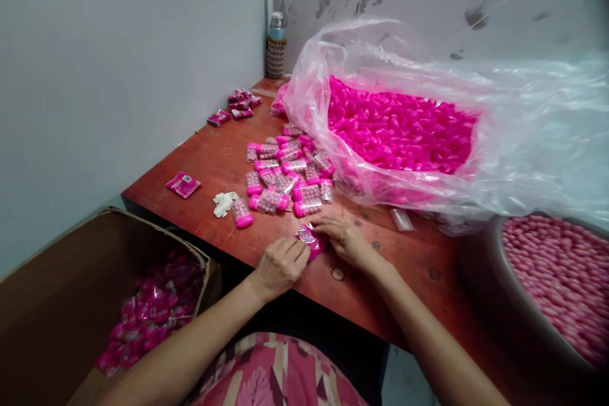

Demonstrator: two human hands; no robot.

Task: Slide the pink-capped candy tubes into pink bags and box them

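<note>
At the front of the table (214, 165), both hands work on a shiny pink foil wrapper (310, 240). My left hand (281, 265) is closed, its fingertips pinching the near left side of the wrapper. From the right, my right hand (343, 240) bends its fingers over the far edge and grips it; its thumb is hard to make out. Just beyond lies a heap of small clear containers (288, 168) with pink ends and pale pink balls inside. One such container (242, 212) sits apart to the left, against a crumpled white scrap (223, 203).
A plastic bag (309, 101) of bright pink caps (399, 130) stands behind. Pink balls fill a large tub (495, 266) at right. Flat pink packets (183, 184) lie at left, above a cardboard box (52, 304) of wrapped packs. A bottle (276, 25) stands in the corner.
</note>
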